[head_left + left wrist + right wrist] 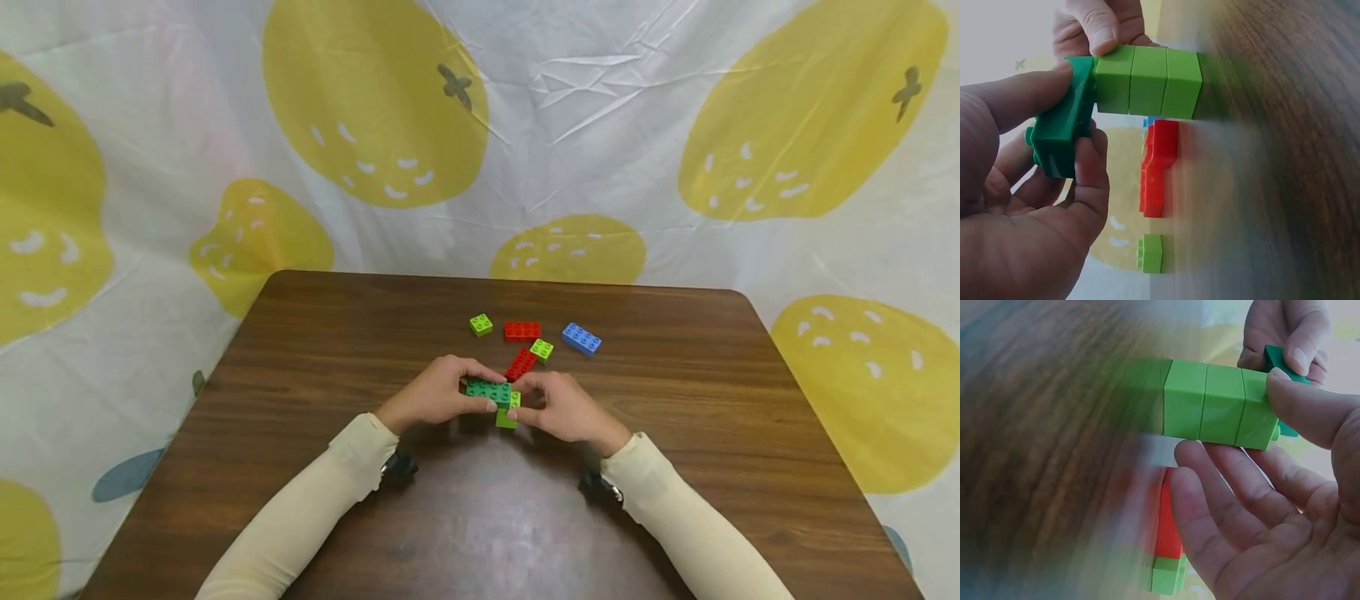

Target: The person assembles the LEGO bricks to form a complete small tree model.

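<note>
My left hand [435, 393] pinches a dark green toy building brick [487, 394], with the thumb on one side and fingers on the other. This brick sits at the top of a stack of three lime green bricks [1147, 82] and overhangs it to the left. The stack stands upright on the table. My right hand [566, 408] holds the upper part of the stack between thumb and fingers. In the right wrist view, the right thumb presses the top lime brick [1257, 409]. Whether the dark brick is fully seated cannot be told.
Beyond the hands on the brown wooden table [675, 433] lie a red brick [522, 332], another red brick [520, 365], a lime brick [481, 325], a second lime brick [542, 350] and a blue brick [582, 338]. A lemon-patterned cloth [420, 242] hangs behind the table.
</note>
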`<state>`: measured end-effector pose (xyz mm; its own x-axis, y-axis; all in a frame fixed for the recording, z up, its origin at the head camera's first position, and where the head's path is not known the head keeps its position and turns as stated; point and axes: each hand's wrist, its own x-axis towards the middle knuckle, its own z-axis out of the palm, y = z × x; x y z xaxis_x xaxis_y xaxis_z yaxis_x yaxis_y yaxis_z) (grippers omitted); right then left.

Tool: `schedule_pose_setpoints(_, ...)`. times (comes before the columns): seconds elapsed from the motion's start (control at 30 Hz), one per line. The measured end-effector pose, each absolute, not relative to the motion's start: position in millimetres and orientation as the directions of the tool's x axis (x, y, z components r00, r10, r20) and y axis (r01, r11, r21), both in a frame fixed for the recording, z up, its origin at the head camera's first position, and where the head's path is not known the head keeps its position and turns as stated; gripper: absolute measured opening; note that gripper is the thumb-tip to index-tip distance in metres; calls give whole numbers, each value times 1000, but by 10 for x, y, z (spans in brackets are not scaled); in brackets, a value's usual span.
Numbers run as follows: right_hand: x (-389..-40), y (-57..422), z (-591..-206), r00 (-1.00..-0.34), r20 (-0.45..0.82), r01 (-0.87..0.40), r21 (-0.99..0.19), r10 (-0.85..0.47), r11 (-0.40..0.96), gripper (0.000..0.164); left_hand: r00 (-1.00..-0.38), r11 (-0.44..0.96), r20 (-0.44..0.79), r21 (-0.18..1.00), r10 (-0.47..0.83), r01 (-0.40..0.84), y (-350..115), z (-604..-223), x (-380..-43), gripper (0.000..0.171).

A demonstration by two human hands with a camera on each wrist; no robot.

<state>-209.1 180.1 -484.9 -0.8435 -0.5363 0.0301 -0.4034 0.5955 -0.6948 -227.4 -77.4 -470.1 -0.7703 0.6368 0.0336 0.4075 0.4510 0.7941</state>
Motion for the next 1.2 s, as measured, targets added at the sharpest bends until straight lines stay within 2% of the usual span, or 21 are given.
schedule_pose_setpoints(0.47,-2102,1836,-4813,-841,41,-410,-698,-539,587,26,-765,465,44,772,642,434,-748,-4728,-2316,37)
schedule_pose_setpoints(0.8,-2135,1861,-4781,-820,62,-453,-676,-569,580,35,-765,472,47,762,642,443,-743,-4733,-2327,37)
schedule_pose_setpoints(0.93,-2182,1885,-4785,-808,91,-471,-694,-583,544,31,-769,477,52,757,637,446,-746,-4730,-2312,36)
schedule_pose_setpoints(1.2,-2333,1897,-4777,-824,145,-476,-702,-548,529,27,-777,501,48,740,627,450,-758,-4738,-2280,37)
